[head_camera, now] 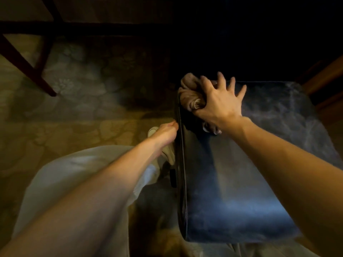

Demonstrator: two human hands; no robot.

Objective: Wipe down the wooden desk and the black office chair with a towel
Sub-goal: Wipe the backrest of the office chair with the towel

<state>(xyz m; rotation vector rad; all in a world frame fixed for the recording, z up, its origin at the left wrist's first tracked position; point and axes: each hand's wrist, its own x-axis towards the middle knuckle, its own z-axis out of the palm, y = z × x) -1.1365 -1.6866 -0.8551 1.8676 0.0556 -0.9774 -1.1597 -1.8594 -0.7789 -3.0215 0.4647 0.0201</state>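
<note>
The black office chair (250, 173) fills the lower right, its padded black surface seen from above. A crumpled beige towel (191, 95) lies at the chair's far left corner. My right hand (219, 102) presses down on the towel with its fingers spread, the thumb side bunching the cloth. My left hand (167, 133) grips the chair's left edge, fingers hidden behind the rim. Dark wooden legs (27, 65) stand at the upper left; whether they belong to the desk I cannot tell.
A patterned carpet (83, 86) covers the floor to the left. My light trousers (74, 173) and a shoe (153, 130) are below the left arm. A wooden surface (326, 78) shows at the right edge. The top right is dark.
</note>
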